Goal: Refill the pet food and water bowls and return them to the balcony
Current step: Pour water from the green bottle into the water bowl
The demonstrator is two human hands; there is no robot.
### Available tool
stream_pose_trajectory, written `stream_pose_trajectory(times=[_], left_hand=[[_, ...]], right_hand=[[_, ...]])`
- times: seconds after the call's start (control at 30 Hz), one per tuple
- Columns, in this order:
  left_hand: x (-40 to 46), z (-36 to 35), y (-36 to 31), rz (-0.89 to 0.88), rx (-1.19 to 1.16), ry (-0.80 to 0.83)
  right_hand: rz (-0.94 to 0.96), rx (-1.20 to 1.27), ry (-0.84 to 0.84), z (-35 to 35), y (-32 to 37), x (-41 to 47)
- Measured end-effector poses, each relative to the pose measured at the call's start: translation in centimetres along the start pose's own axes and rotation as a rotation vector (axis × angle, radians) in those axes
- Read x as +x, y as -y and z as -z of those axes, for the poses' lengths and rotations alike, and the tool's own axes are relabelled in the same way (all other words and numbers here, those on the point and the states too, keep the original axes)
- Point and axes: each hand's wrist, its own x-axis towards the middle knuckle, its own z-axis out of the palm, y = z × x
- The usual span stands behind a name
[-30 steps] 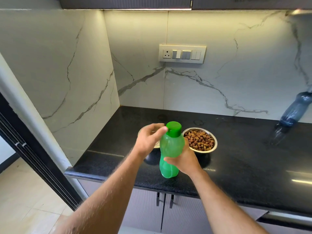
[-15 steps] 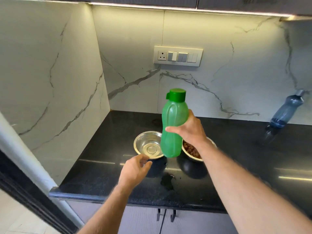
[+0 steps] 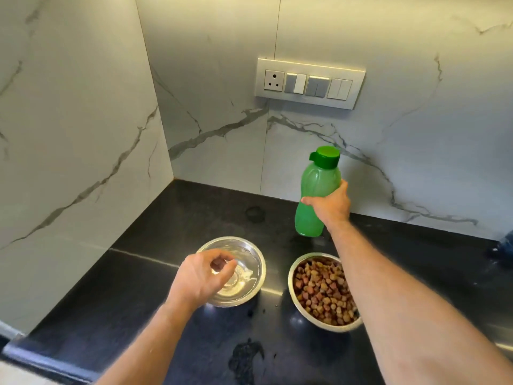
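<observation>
I can read no brand, label or writing anywhere; the green bottle point(image 3: 316, 195) is plain, its green cap point(image 3: 325, 157) on. My right hand point(image 3: 330, 207) is wrapped around the bottle's middle, right of frame centre, holding it upright near the marble backsplash point(image 3: 416, 134); I cannot tell whether its base touches the black countertop point(image 3: 138, 287) or sits just above it. My left hand point(image 3: 202, 276) hovers over the near rim of the steel water bowl point(image 3: 249, 262), lower centre of the frame, fingers loosely curled and holding nothing; it hides part of that bowl. The bowl's shiny inside seems to hold a little clear water, though I cannot be sure. Just to its right, apart from it, stands the steel food bowl point(image 3: 298, 295), full of brown kibble point(image 3: 322, 290); my right forearm crosses over its right edge. A wet patch point(image 3: 244, 359) lies on the counter at lower centre. A switch panel point(image 3: 309, 83) with one socket is on the wall above the bottle. A dark blue object point(image 3: 503, 245) is cut off at the right edge.
</observation>
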Motion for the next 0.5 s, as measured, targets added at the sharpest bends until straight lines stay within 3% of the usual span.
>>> stream_pose_trajectory(times=[0.5], left_hand=[[3.8,-3.4,-1.1,0.081,0.052,0.043]], right_hand=[[0.004,-0.084,0.073,-0.8,-4.0,2.3]])
